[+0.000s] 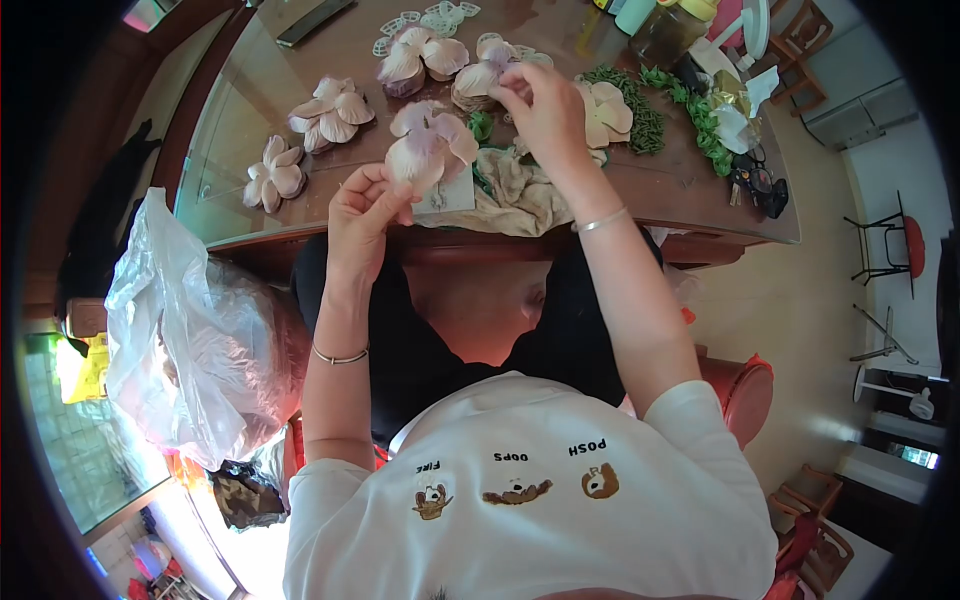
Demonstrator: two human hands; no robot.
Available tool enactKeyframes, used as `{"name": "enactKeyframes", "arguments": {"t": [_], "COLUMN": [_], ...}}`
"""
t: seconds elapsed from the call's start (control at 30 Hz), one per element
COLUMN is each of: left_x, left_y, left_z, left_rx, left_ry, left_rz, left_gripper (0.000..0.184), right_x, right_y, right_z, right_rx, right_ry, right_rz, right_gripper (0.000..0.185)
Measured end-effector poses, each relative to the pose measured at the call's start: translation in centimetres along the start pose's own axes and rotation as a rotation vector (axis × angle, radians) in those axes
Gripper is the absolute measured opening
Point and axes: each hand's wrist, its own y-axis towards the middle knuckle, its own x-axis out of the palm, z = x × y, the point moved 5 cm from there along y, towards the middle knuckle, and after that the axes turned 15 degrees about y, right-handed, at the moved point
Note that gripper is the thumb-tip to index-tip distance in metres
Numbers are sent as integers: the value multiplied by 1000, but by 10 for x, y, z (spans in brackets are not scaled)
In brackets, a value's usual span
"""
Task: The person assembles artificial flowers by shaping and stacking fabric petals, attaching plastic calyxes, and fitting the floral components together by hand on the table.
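My left hand (360, 205) is closed round the base of a pale pink-purple artificial flower (418, 160), held above the table's front edge. Over a stack of similar petals (478, 82) at the back is my right hand (545, 110), its thumb and index finger pinched together at the stack's edge; what lies between the fingertips is too small to make out. Between the hands sit a small green piece (480, 125) and a crumpled beige cloth (520, 195). Part of a white card (450, 194) shows under the held flower.
More flower stacks stand on the glass-topped table (240, 110) at left and back. Cream petals (605, 113), green stems (645, 125) and leafy garland (705, 125) lie at right, near jars (672, 30) and keys (745, 180). A large plastic bag (200, 340) stands beside my left arm.
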Motion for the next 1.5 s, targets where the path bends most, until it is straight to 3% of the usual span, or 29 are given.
{"name": "enactKeyframes", "arguments": {"t": [0.17,0.3,0.47,0.57,0.63,0.8,0.97,1.07,1.13,1.3,1.37,1.5], "left_x": [-17,-33,-23,-14,-2,31,44,45,44,21,-2,-20], "left_y": [1,17,57,93,118,149,148,147,145,147,145,109], "left_z": [0,6,20,23,16,10,15,17,18,32,41,83], "left_rx": [-3,66,148,195,343,551,722,682,637,399,253,256], "left_ry": [-61,124,353,537,617,738,987,933,880,761,510,487], "left_rz": [81,185,135,57,-175,-423,-384,-391,-402,-362,-186,10], "left_gripper": [12,12,12,14,21,34,37,33,30,25,22,31], "right_x": [6,13,8,7,6,6,-3,-27,-50,-57,-57,-51], "right_y": [36,45,48,50,51,51,52,59,60,48,37,17], "right_z": [0,19,26,30,33,38,41,29,9,-38,-47,-70], "right_rx": [-315,-98,-112,-93,-74,-54,61,182,327,205,158,-44], "right_ry": [-361,-260,-158,-138,-115,-84,30,295,643,591,556,417], "right_rz": [63,-168,-163,-174,-182,-159,-56,139,433,146,116,11], "right_gripper": [15,14,14,14,15,13,14,15,16,18,18,15]}}
